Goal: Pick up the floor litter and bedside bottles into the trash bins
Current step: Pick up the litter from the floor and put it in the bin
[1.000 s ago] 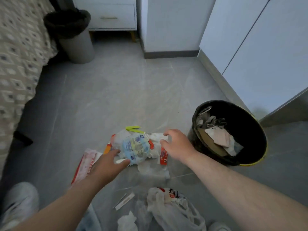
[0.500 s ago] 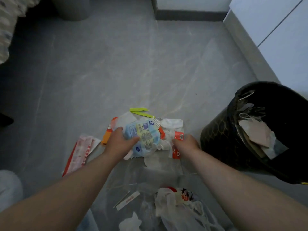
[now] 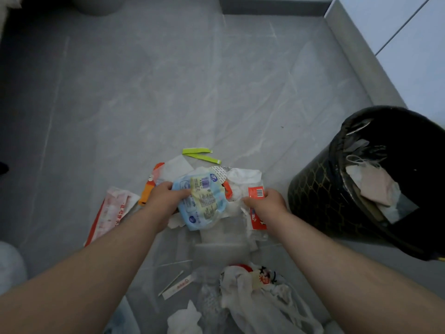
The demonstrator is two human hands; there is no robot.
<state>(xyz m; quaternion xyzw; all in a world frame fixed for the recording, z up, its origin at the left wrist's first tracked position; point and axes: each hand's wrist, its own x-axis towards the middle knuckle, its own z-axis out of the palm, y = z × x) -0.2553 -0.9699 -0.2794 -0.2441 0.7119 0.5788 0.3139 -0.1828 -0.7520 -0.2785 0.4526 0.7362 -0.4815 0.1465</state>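
A heap of litter lies on the grey floor in front of me. My left hand (image 3: 164,198) grips a crumpled blue and yellow wrapper (image 3: 204,200) at its left edge. My right hand (image 3: 266,205) pinches a clear wrapper with a red barcode label (image 3: 256,192). White tissues (image 3: 243,182) and an orange wrapper (image 3: 150,189) lie around them. A black trash bin (image 3: 320,189) with a black liner stands just right of the heap, holding paper and cloth scraps.
Green strips (image 3: 199,154) lie beyond the heap. A red and white wrapper (image 3: 112,212) sits at the left. A white plastic bag (image 3: 255,300), a paper sleeve (image 3: 178,285) and a tissue (image 3: 185,320) lie near me. White cabinets (image 3: 409,44) line the right.
Both hands have closed on the litter: the left now holds the blue wrapper, the right the red-labelled one. My view has tilted down, so the far bin has left the frame.
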